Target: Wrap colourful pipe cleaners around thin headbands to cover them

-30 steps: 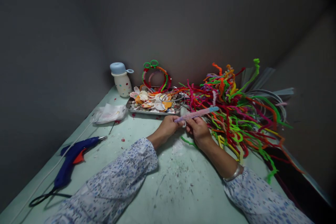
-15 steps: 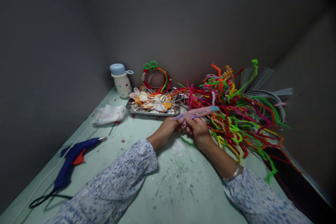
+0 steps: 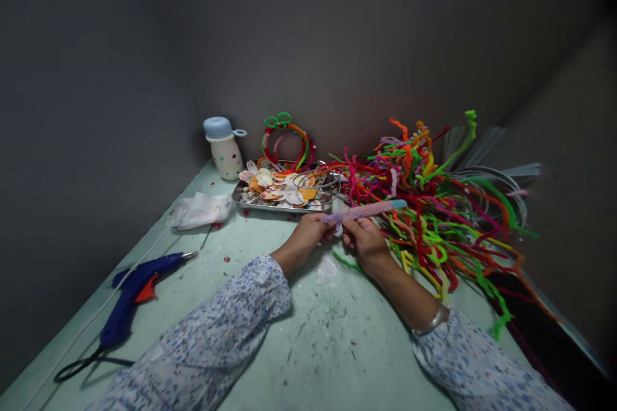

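Note:
A fuzzy pink strip (image 3: 371,210) with a light-blue tip at its right end and purple fuzz at its left is held above the table, between both hands. My left hand (image 3: 309,237) pinches the purple left end. My right hand (image 3: 367,241) has its fingers closed on the strip near the purple part, with the pink length reaching out to the right over it. A small purple piece hangs between the fingertips. Just below the hands, a green fuzzy stem (image 3: 347,261) lies on the table.
Behind the hands stands a metal tray (image 3: 284,209) of flower shapes, with a fuzzy ring (image 3: 308,144) above it. A pile of colourful stems (image 3: 429,205) spreads right. Leftward are a bottle (image 3: 226,155), a plastic packet (image 3: 205,210) and a blue glue gun (image 3: 120,314) with cords.
The pink strip, whose strands showed slightly apart before, now looks like a single narrow band and sits a little lower. Both hands keep nearly the same place.

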`<state>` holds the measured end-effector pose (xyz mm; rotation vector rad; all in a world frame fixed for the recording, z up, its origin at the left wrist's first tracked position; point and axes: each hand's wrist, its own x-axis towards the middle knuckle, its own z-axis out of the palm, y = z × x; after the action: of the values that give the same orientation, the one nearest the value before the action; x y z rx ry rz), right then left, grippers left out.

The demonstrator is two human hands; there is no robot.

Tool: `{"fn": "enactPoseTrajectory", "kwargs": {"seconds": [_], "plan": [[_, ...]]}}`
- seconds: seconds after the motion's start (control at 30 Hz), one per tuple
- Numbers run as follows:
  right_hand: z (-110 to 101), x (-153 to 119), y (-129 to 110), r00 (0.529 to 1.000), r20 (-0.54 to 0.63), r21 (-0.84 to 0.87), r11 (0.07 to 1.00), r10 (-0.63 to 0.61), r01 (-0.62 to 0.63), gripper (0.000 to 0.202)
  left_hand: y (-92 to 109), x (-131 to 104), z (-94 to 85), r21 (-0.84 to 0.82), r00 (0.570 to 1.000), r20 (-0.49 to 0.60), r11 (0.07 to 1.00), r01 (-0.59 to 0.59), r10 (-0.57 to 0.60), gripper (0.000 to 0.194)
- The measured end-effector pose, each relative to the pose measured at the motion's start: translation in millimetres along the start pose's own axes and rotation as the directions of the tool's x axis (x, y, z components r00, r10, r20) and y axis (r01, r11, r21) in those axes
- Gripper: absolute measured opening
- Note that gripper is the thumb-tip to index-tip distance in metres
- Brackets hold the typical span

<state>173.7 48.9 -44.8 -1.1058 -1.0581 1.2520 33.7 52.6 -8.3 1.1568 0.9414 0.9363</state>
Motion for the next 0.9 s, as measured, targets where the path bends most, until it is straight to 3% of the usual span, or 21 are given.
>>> {"fn": "enactPoseTrajectory", "kwargs": {"seconds": [0.3, 0.5, 0.9], "plan": [[-0.9, -3.3, -1.1, 0.999, 0.033, -0.025, 0.999, -0.043, 0.044, 0.032, -3.0, 1.6, -0.2, -0.051, 0.999, 0.020, 0.998, 0.034, -0.033, 0.020], [-0.6, 0.1, -1.6, 1.000, -0.024, 0.023, 1.000, 0.011, -0.010, 0.036, -4.1, 1.4, -3.3, -0.090, 0.996, 0.083, 0.996, -0.014, 0.021, 0.009], [4.4, -0.4, -5.9, 0.997, -0.057, 0.008, 0.999, 0.045, -0.044, 0.035, -12.3, -0.1, 0.7, 0.134, 0.971, -0.078, 0.967, -0.216, 0.228, 0.015]]}}
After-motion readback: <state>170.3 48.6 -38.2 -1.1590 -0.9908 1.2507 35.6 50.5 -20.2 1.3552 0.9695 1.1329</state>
